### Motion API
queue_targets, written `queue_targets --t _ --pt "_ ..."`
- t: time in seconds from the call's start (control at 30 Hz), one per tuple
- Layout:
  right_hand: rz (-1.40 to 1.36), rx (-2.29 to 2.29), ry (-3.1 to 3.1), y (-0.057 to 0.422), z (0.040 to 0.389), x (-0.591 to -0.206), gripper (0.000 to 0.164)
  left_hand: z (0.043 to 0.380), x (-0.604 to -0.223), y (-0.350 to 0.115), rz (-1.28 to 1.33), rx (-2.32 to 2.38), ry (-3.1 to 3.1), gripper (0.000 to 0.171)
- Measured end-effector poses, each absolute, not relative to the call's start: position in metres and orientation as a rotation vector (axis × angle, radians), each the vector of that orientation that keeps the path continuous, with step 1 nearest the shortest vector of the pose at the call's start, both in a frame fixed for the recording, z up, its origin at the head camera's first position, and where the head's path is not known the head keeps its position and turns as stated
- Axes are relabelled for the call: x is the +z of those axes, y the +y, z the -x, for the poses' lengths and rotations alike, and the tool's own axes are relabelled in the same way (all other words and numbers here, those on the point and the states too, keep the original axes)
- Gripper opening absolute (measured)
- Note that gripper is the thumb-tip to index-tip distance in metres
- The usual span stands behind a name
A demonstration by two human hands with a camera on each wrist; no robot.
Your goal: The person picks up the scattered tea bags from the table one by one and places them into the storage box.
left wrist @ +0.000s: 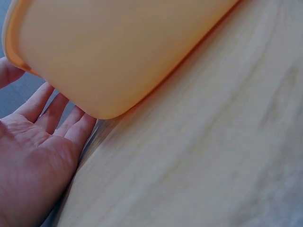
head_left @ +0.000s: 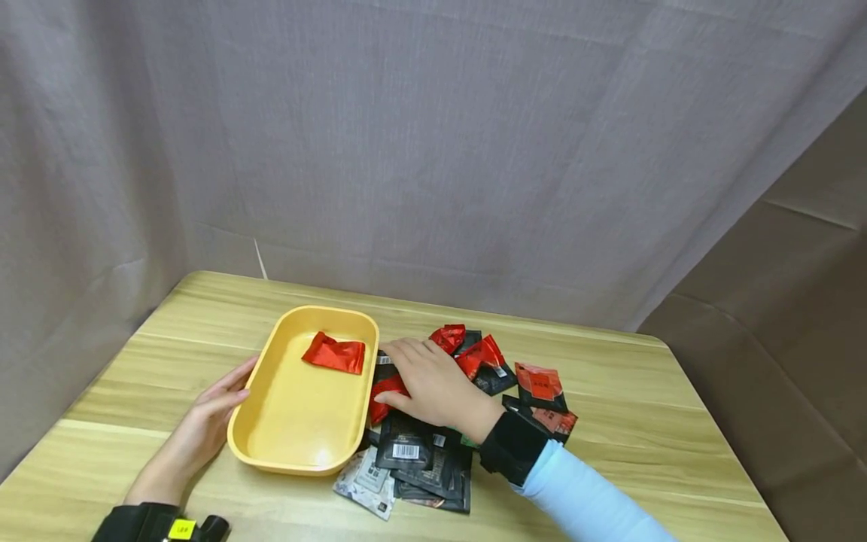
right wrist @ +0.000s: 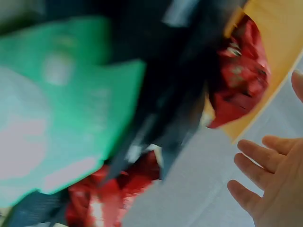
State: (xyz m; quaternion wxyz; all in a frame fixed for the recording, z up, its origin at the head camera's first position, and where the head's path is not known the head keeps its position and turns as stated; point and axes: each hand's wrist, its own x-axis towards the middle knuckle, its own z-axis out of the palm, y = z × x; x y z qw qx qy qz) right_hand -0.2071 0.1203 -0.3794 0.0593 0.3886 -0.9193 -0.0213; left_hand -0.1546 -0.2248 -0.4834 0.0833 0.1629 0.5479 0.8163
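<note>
A yellow plastic tray (head_left: 291,421) holds one shiny red packet (head_left: 335,354). My left hand (head_left: 213,418) touches the tray's outer left wall, its fingers fairly straight in the left wrist view and the thumb near the rim. Just right of the tray, my right hand (head_left: 433,384) reaches over a pile of packets with its fingers extended, and nothing shows gripped in it. Beside its thumb lies another red packet (head_left: 387,395), close against the tray. The right wrist view shows a blurred green packet (right wrist: 90,99) and a crumpled red packet (right wrist: 241,71) near that hand.
Black sachets (head_left: 433,467) and a grey-white sachet (head_left: 369,482) lie right of the tray's near end. Further right are red packets (head_left: 482,357) and red-and-black sachets (head_left: 542,385). A grey curtain (head_left: 433,165) hangs behind the wooden table (head_left: 643,421).
</note>
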Motion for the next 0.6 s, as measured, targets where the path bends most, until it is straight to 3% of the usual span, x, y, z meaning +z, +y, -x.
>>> queue_targets --t 0.43,0.6 --pt "-1.251 -0.097 -2.803 0.141 0.197 -0.405 0.069 0.155 -0.485 -0.226 -0.494 2.452 1.619 0.049" --pt "-1.265 -0.101 -2.725 0.141 0.196 -0.406 0.056 0.154 -0.483 -0.224 -0.49 2.466 1.612 0.049"
